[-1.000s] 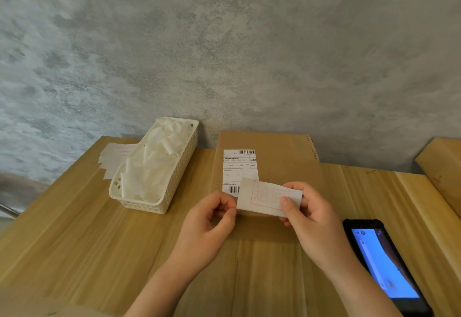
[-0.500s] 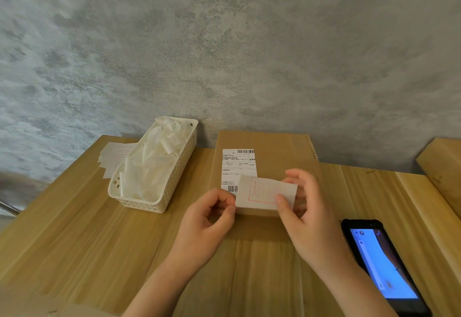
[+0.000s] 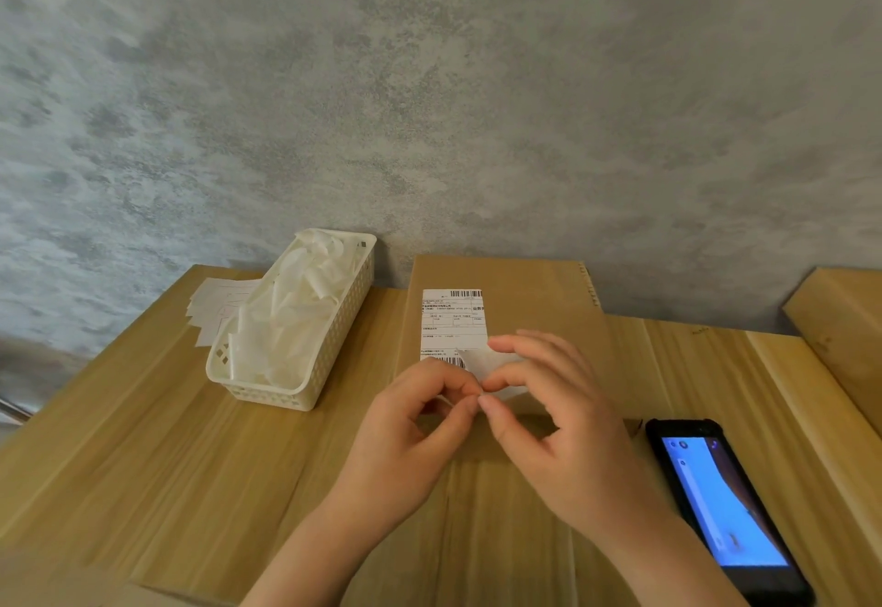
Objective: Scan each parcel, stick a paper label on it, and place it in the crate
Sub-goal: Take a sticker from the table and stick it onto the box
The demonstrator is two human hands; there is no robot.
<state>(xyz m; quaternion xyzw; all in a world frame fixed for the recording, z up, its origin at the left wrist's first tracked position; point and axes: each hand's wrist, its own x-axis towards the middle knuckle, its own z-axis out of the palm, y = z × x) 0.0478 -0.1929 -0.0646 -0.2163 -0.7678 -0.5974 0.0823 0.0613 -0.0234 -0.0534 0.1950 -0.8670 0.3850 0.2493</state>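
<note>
Small white paper label (image 3: 482, 360) pinched between both hands (image 3: 477, 425) over flat brown cardboard parcel (image 3: 534, 301) lying on wooden worktop (image 3: 143, 439), backing seemingly mid-peel: risk of curling, self-sticking, or crooked placement over existing printed shipping label (image 3: 451, 320).

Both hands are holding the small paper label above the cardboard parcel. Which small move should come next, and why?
Probably peel the backing apart. Both the left hand and the right hand pinch the paper label at one corner, above the parcel, and it does not look stuck on yet.
</note>
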